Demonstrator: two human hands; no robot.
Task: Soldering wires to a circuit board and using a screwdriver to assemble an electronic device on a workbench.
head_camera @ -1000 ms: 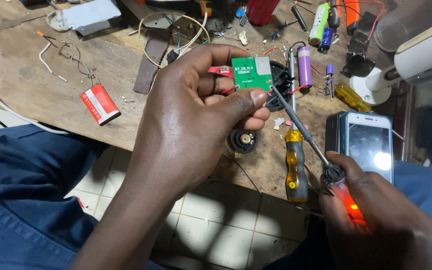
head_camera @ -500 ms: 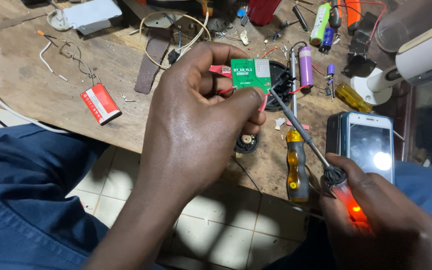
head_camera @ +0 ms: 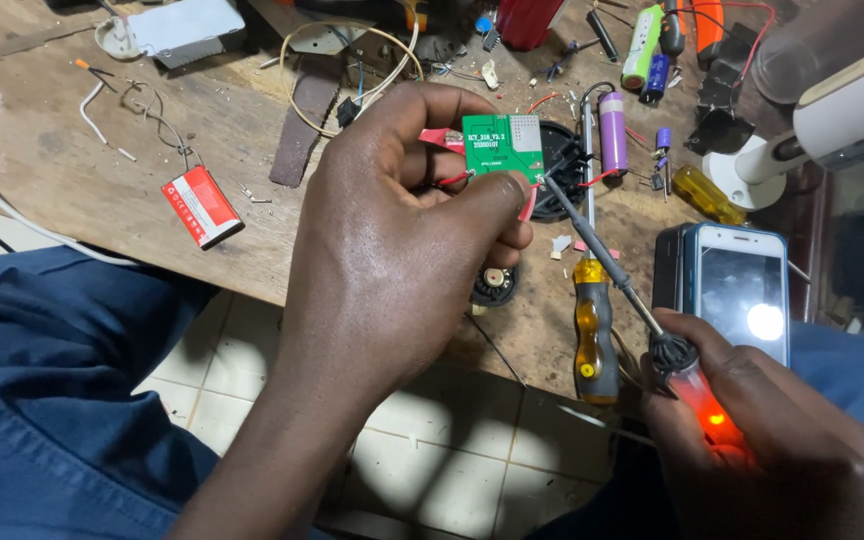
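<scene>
Green, the small rectangular circuit board (head_camera: 503, 148) sits clamped in the left hand (head_camera: 392, 260); the right hand (head_camera: 762, 440), fingers clamped, slants a red-handled soldering iron (head_camera: 642, 315) up-left to its lower right corner.

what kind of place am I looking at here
Probably a small electronics repair bench: the right hand holds a soldering iron to a green circuit board in the left hand, with loose battery cells around.

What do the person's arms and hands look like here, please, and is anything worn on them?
Both hands are bare: no gloves, rings or watch show on the left hand or the right hand. The left forearm is bare, with no sleeve. The fingers carry nothing.
</scene>
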